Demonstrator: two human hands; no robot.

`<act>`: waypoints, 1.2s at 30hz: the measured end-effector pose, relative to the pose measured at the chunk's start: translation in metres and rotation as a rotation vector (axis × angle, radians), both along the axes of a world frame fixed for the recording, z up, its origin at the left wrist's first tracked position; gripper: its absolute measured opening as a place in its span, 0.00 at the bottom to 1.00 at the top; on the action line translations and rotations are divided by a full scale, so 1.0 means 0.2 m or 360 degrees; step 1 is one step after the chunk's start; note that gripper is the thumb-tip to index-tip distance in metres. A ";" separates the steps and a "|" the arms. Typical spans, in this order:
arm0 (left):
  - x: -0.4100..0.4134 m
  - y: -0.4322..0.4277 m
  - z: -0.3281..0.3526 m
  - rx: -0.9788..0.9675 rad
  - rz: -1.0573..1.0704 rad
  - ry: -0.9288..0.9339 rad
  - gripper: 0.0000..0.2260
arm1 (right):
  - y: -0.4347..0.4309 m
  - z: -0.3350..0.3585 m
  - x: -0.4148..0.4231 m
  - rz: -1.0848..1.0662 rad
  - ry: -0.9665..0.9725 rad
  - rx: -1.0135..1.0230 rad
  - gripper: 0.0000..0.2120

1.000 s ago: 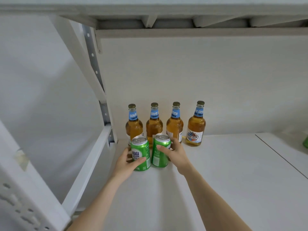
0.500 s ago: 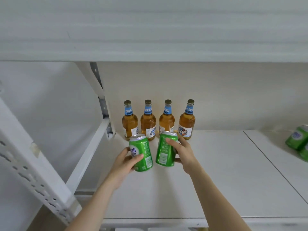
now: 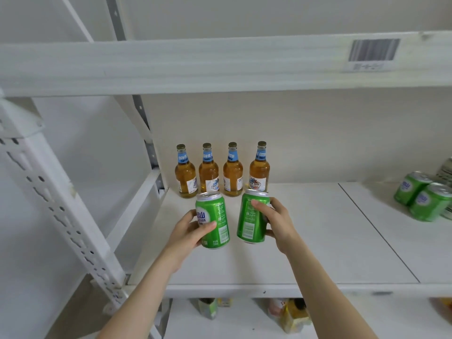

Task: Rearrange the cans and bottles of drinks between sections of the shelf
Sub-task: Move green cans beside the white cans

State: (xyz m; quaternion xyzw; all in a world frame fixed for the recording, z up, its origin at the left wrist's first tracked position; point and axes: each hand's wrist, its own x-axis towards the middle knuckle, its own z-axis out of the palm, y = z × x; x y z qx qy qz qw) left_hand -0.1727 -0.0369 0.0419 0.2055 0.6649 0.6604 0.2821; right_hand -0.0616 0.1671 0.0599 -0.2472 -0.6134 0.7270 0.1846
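left hand (image 3: 187,231) grips green beer can (image 3: 213,220) | right hand (image 3: 276,222) grips second green can (image 3: 252,216) | both upright, before four amber bottles (image 3: 221,171)

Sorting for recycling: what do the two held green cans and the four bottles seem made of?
The green cans: probably aluminium, glossy printed sides, bare silvery tops. The bottles: apparently clear glass, amber liquid showing through; caps look like dull metal.

At frame centre the left can (image 3: 212,220) and the right can (image 3: 252,216) show glossy green printed metal with bare silvery tops. Behind them, the bottles (image 3: 209,177) are smooth clear glass with paper labels and dull metal caps. The shelf board (image 3: 318,241) is matt white and smooth; the perforated upright (image 3: 61,209) at left looks like painted metal.
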 end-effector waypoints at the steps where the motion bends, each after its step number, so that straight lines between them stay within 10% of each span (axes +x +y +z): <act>1: 0.05 0.00 0.01 -0.0001 -0.0010 0.0009 0.29 | 0.00 0.00 0.06 0.0001 -0.0006 0.0012 0.17; 36: 1.55 1.66 0.06 -0.0124 -0.0299 0.0159 0.26 | 1.50 0.08 1.75 -0.0232 0.0016 0.0109 0.18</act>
